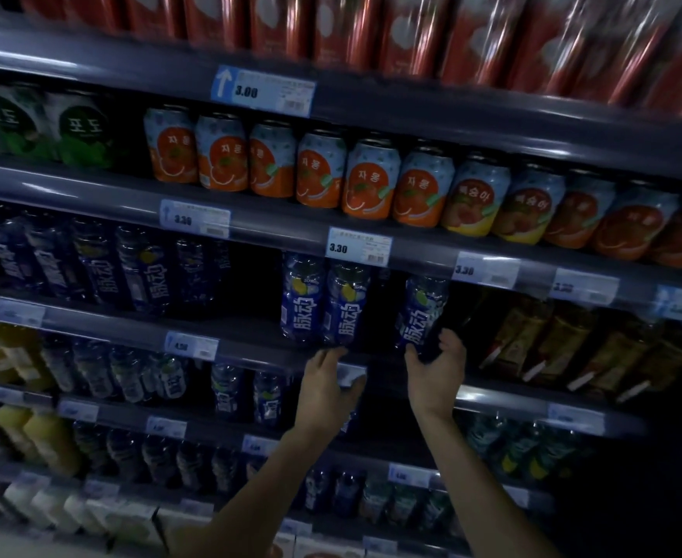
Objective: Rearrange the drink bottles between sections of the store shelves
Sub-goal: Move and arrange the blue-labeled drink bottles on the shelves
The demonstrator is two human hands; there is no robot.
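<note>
Blue drink bottles with white lettering stand on the third shelf [251, 348]. A pair of them [325, 304] stands side by side at the shelf's middle. A third blue bottle [422, 310] leans slightly to the right of the pair, and my right hand [438, 372] grips its base from below. My left hand [329, 382] is at the shelf's front edge just under the pair, fingers spread over a price tag and fingertips at the base of the right bottle. More blue bottles [102, 267] fill the shelf's left end, with a dark gap between them and the pair.
Orange and peach cans [365, 181] line the shelf above, with red cans [371, 30] on top. Brown-labelled bottles [532, 344] stand to the right of my right hand. Lower shelves hold clear and blue bottles [226, 390], yellow juice bottles [45, 436] and white cartons.
</note>
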